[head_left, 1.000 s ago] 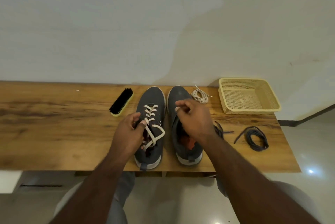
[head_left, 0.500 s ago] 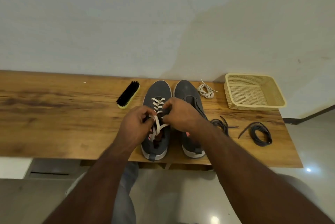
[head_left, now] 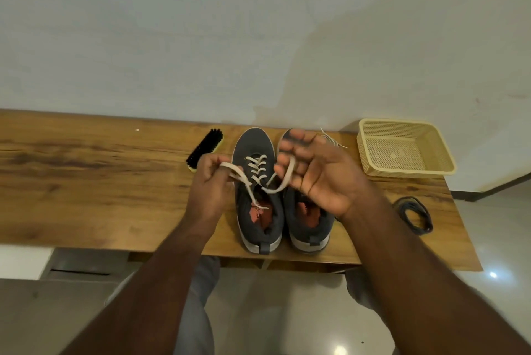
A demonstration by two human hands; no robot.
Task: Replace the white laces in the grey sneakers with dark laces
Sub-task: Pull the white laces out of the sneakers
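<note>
Two grey sneakers stand side by side at the table's front edge, toes toward the wall. The left sneaker (head_left: 257, 196) still has a white lace (head_left: 256, 166) through its front eyelets. My left hand (head_left: 211, 185) pinches one loose end of that lace, out to the left. My right hand (head_left: 319, 176) holds the other end, looped over its fingers, above the right sneaker (head_left: 309, 225), which shows no lace. A coil of dark lace (head_left: 413, 215) lies on the table to the right. A removed white lace (head_left: 333, 140) peeks out behind my right hand.
A black shoe brush (head_left: 205, 149) lies left of the sneakers. An empty yellow mesh basket (head_left: 402, 147) sits at the back right. The wooden table (head_left: 86, 182) ends just right of the dark lace coil; a wall runs behind it.
Both hands have pulled apart from over the left sneaker, drawing the white lace's two ends out sideways. The upper eyelets are now free of lace.
</note>
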